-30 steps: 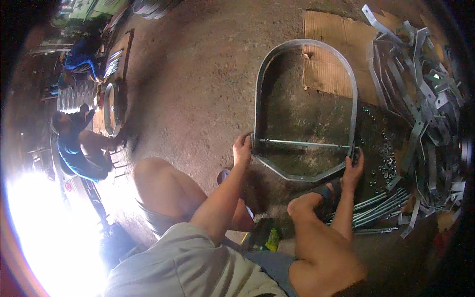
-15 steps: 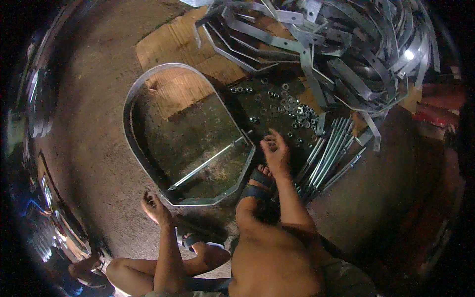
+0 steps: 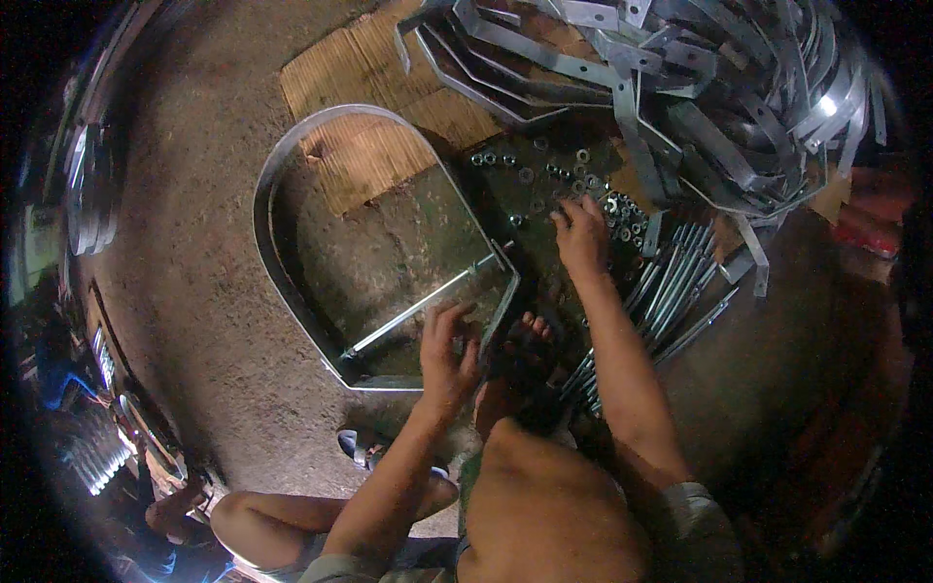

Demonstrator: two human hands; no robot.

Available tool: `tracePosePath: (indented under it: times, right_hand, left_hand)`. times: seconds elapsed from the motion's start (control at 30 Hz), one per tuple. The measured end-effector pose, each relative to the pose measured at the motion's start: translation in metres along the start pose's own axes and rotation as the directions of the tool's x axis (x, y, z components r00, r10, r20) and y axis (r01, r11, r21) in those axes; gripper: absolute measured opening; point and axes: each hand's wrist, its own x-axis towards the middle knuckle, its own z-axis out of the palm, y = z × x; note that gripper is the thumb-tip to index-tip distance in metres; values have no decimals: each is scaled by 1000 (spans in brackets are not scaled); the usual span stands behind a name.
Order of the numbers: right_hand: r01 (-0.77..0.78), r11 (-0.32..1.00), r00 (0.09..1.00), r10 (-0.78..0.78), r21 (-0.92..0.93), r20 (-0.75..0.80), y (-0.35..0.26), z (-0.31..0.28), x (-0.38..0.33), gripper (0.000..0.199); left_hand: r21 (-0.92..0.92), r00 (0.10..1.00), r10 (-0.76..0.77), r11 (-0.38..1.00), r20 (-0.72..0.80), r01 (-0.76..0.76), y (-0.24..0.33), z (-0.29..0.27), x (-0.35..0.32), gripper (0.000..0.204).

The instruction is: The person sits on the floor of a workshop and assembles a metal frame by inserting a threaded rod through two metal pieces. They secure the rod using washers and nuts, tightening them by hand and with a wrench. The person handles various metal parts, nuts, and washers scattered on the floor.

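A metal strap frame (image 3: pixel 260 219), rounded at the far end and angular at the near end, lies on the floor. A threaded rod (image 3: pixel 408 313) spans its near part, with a nut near its upper right end. My left hand (image 3: pixel 450 358) is above the frame's near edge, open, fingers loosely bent and apart, with nothing seen in it. My right hand (image 3: pixel 584 238) reaches over the loose washers and nuts (image 3: pixel 622 216), fingers bent and a little apart. Its fingertips are at the pile's left side; I see nothing held.
A heap of bent metal straps (image 3: pixel 680 117) fills the far right. Several threaded rods (image 3: pixel 671 291) lie right of my right forearm. Flattened cardboard (image 3: pixel 340 87) lies under the frame's far end. My sandalled foot (image 3: pixel 530 330) is beside the frame. Rounded metal bands (image 3: pixel 92 194) stand at the left.
My left hand has moved right, from outside the frame's lower left corner to above its near edge. My right hand has reached farther out and right to the washers.
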Motion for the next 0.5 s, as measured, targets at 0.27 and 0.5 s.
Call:
tracePosePath:
  times: [0.27, 0.5]
  right_hand:
    - [-165, 888, 984, 117, 428, 136, -46, -23, -55, 15]
    - [-278, 743, 913, 7, 609, 409, -93, -15, -110, 12]
  left_hand:
    - [-61, 995, -84, 994, 50, 87, -4, 19, -9, 28]
    - [-590, 893, -413, 682, 178, 433, -2, 15, 6, 24]
